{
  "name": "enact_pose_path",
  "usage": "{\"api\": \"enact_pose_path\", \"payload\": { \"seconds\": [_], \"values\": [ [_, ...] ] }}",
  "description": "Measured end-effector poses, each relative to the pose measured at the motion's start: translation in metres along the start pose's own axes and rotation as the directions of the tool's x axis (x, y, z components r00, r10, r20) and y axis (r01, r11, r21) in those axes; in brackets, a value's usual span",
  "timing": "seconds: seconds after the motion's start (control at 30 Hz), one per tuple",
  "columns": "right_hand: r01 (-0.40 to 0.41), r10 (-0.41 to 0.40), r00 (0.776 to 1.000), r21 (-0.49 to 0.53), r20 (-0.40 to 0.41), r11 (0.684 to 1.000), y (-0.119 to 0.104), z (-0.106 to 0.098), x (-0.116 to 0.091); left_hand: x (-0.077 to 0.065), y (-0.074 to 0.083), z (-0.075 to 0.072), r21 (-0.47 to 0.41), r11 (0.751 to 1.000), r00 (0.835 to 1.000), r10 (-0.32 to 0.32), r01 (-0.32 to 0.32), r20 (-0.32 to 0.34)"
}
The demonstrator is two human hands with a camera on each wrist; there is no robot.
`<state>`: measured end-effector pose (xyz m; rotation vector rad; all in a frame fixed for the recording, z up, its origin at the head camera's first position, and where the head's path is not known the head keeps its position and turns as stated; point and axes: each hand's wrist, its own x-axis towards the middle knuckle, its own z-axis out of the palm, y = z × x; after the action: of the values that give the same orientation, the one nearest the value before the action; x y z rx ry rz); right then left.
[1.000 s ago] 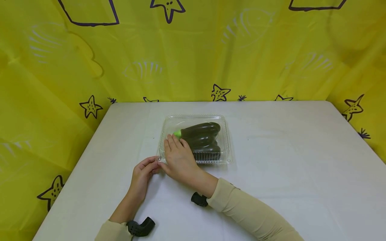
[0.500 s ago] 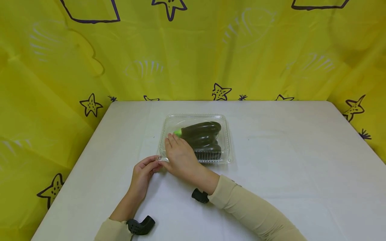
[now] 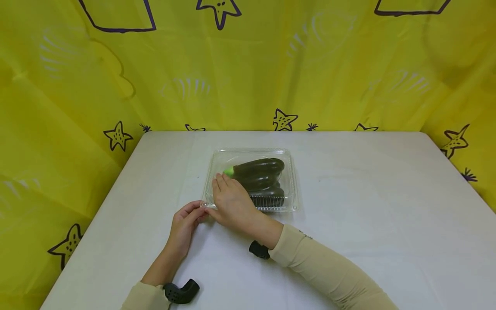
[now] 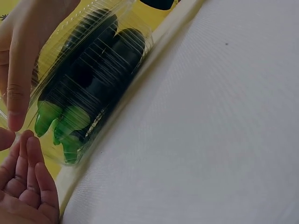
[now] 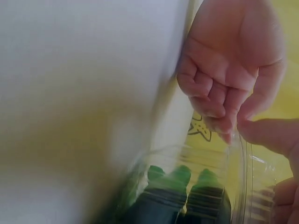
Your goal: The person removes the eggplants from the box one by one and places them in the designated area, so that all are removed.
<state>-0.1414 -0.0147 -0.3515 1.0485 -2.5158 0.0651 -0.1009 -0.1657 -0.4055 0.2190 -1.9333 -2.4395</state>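
A clear plastic clamshell container [image 3: 291,183] lies closed on the table with several dark eggplants [image 3: 258,170] inside. Their green stem ends [image 4: 70,122] point toward the hands in both wrist views. At the near left corner of the rim, my left hand [image 3: 182,226] pinches the edge between thumb and fingertips. My right hand [image 3: 235,206] lies across the left part of the lid, its fingers extended and together. The right thumb [image 5: 268,133] reaches down to the same corner, right at the left fingertips. Part of the eggplants is hidden beneath the right hand.
The white-covered table [image 3: 368,193] extends around the container on all sides. A yellow curtain [image 3: 248,69] with starfish and fish drawings stands behind the table and along both sides. Black wrist cameras [image 3: 182,292] sit by both sleeves.
Both hands keep their places at the container's corner and on its lid. The right hand has shifted very slightly to the right; the container stays put.
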Motion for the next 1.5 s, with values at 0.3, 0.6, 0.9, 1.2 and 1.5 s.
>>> {"api": "enact_pose_path", "payload": {
  "seconds": [0.3,0.6,0.9,1.2,1.5],
  "values": [
    [0.134,-0.142,0.988,-0.133,-0.057,0.982,0.006,0.001,0.005,-0.003,-0.002,0.002,-0.035,0.998,0.999,0.047,-0.047,0.005],
    [0.263,-0.312,0.944,-0.324,-0.11,0.909,0.012,0.002,0.011,-0.002,-0.001,0.001,-0.068,0.995,0.997,0.072,-0.071,0.004],
    [0.254,-0.36,0.916,-0.438,-0.177,0.862,0.01,0.011,0.01,0.001,-0.003,0.001,-0.088,0.992,0.995,0.085,-0.089,-0.044],
    [0.241,-0.356,0.917,-0.463,-0.179,0.853,0.008,0.016,0.006,0.002,-0.006,0.001,-0.097,0.989,0.992,0.105,-0.111,-0.069],
    [0.236,-0.339,0.917,-0.402,-0.209,0.885,0.009,0.013,0.006,0.001,-0.005,0.004,-0.088,0.992,0.989,0.078,-0.089,-0.123]
  ]
}}
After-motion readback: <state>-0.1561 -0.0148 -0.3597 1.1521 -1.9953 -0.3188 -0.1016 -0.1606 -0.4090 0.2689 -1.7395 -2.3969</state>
